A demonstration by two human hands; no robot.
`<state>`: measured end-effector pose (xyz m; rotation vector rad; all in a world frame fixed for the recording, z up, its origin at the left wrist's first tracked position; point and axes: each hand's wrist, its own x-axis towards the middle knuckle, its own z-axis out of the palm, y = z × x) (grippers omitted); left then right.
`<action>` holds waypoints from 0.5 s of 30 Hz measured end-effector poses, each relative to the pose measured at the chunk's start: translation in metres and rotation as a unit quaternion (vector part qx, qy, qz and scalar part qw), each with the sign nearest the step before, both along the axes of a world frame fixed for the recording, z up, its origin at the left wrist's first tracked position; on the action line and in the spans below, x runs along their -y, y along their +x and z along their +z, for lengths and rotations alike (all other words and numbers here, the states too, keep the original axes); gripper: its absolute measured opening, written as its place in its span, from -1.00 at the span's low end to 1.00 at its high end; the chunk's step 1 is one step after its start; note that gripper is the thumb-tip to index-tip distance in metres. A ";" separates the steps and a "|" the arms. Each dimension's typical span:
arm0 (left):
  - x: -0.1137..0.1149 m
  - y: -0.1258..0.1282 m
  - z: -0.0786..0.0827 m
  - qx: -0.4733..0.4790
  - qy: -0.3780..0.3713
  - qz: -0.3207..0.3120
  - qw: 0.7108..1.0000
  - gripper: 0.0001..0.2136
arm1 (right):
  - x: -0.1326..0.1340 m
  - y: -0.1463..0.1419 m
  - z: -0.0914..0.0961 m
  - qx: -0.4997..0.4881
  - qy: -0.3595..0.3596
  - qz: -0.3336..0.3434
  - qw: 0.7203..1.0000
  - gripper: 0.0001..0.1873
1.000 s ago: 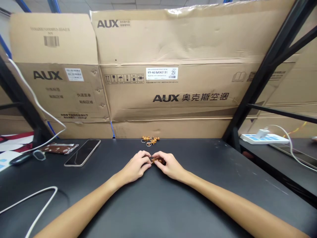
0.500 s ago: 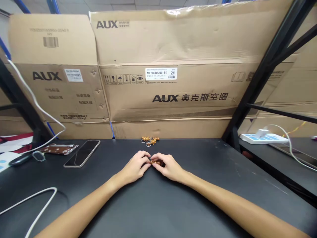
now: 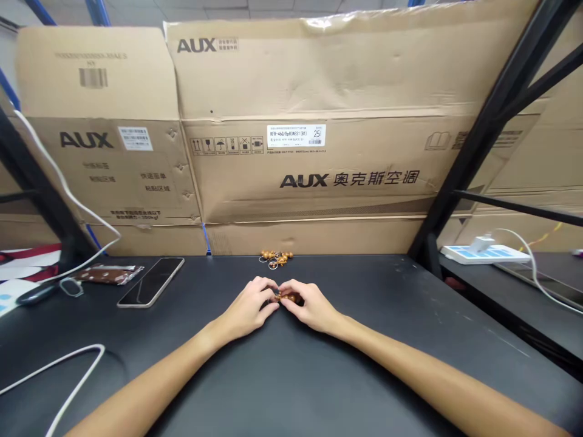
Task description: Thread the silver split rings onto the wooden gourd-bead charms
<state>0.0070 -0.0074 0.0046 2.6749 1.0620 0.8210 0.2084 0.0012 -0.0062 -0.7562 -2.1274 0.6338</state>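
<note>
Between my two hands, low over the dark tabletop (image 3: 291, 376), is a small keychain (image 3: 291, 297) with golden-brown beads. My right hand (image 3: 310, 305) pinches its beaded part between thumb and fingers. From the other side, my left hand (image 3: 252, 305) has its thumb and fingertips closed at the keychain's left end, where a metal ring seems to be; the fingers partly hide it. Behind the hands, by the cardboard, lies a small pile of similar beaded keychains (image 3: 280, 257) with metal rings.
On the left lie a smartphone (image 3: 152, 283), a brown wrapped packet (image 3: 109, 274) and a white cable (image 3: 86, 347). Large cardboard sheets (image 3: 310, 79) stand along the back edge. Black shelf posts (image 3: 483, 139) flank the table. A white power strip (image 3: 464, 255) sits at right.
Both hands stay in nearly the same place. The fingertips have shifted slightly around the keychain. The pile behind has not moved.
</note>
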 end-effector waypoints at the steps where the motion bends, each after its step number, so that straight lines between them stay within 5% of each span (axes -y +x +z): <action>1: -0.001 0.000 -0.001 0.000 0.007 0.002 1.000 -0.90 | -0.001 0.000 0.000 0.004 0.006 -0.008 1.000 -0.82; 6: -0.003 0.000 -0.002 -0.002 0.012 -0.002 1.000 -0.85 | -0.010 0.003 -0.008 0.035 0.030 -0.117 0.992 -0.86; 15: 0.003 0.001 0.004 -0.021 0.035 0.045 0.998 -0.93 | -0.008 0.003 -0.004 0.057 0.108 -0.154 0.981 -0.89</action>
